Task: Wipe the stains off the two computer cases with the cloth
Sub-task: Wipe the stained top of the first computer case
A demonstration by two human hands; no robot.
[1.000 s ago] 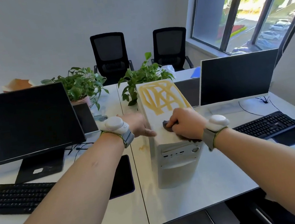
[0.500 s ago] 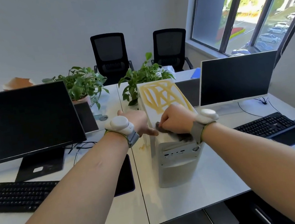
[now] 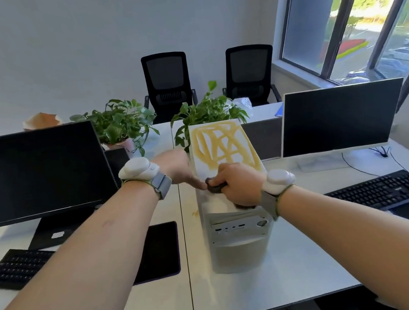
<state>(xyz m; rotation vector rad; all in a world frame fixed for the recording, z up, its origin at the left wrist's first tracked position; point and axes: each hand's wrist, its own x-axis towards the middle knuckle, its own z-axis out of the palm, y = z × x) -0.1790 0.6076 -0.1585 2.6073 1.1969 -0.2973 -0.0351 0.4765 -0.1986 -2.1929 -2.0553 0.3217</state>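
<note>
Left hand [image 3: 177,166] is pressed flat-ish against the left side of the white computer case [image 3: 238,231] standing mid-desk, right hand [image 3: 241,183] bunched tight round the dark cloth [image 3: 214,186] on its yellow-smeared top, and I'd guess that floppy cloth needs firm pressure while the stiff, heavy-looking box gets braced.

A white case [image 3: 239,239] stands upright on the desk, between two screens. Its front, with small ports and a round button, faces the camera. Its flat top is covered at the far end with thick yellow-brown scribbles, the stains [image 3: 223,144]. The near end of the top looks clean and white. A small dark cloth [image 3: 215,185] lies bunched up on the top, at the near edge of the stains.
</note>
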